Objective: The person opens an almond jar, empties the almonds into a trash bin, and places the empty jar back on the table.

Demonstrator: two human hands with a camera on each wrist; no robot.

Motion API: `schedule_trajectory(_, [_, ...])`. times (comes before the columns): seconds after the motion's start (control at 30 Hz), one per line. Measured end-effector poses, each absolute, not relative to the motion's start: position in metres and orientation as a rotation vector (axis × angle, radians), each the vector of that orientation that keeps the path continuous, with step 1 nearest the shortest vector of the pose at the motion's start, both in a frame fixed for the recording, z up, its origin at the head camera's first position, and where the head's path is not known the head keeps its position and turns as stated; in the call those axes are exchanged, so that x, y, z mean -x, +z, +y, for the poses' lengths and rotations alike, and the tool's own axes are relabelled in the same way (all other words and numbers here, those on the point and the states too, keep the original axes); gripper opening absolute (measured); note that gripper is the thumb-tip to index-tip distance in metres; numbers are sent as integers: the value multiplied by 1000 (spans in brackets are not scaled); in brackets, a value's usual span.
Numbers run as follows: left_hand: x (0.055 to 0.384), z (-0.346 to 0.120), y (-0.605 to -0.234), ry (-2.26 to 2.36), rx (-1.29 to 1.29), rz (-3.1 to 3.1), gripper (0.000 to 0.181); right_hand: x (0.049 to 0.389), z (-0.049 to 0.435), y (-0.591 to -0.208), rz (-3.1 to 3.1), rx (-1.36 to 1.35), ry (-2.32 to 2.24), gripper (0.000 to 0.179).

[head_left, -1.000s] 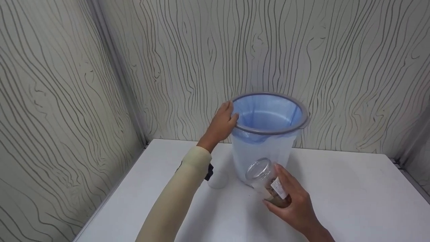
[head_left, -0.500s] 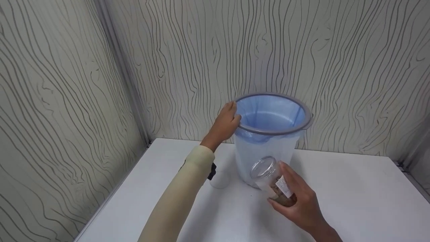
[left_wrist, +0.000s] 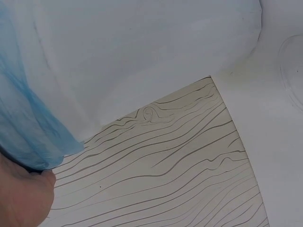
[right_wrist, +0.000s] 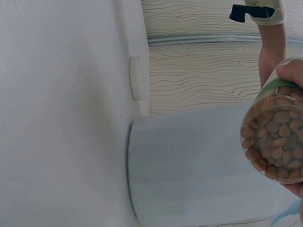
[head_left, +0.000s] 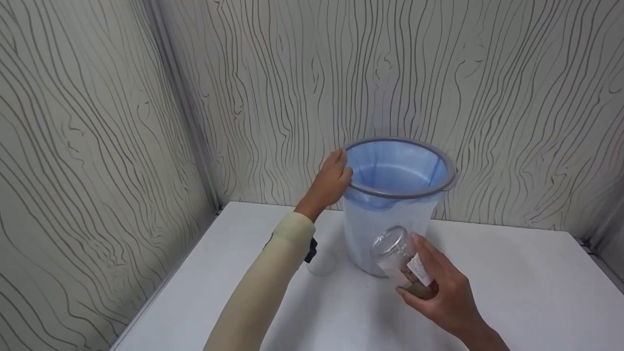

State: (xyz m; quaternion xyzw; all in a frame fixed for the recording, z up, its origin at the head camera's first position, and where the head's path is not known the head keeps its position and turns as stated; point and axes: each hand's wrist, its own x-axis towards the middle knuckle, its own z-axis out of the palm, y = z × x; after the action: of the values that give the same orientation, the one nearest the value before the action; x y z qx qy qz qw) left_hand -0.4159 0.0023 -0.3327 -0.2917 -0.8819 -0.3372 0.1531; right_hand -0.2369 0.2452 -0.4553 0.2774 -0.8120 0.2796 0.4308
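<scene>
A pale translucent trash bin with a grey rim and a blue liner bag stands upright on the white table. My left hand grips its rim on the left side; the left wrist view shows part of that hand at the bag's folded edge. In front of the bin, my right hand holds a clear jar, tilted with its open mouth toward the upper left. Brown nuts lie in its bottom, seen through the base in the right wrist view. A white label is on its side.
A clear round lid lies on the table left of the bin, beside the left wrist's black strap. A wall with a wood-line pattern rises behind the bin, and another stands at the left.
The head view has shifted slightly, so everything sits a little farther right. The right hand with the jar has drifted slightly right relative to the bin. The left hand's grip is unchanged.
</scene>
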Motion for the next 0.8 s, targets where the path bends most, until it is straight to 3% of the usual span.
schedule_trajectory(0.8, [419, 4, -335, -1001, 811, -2518, 57, 236, 258, -433, -2001, -713, 549, 111])
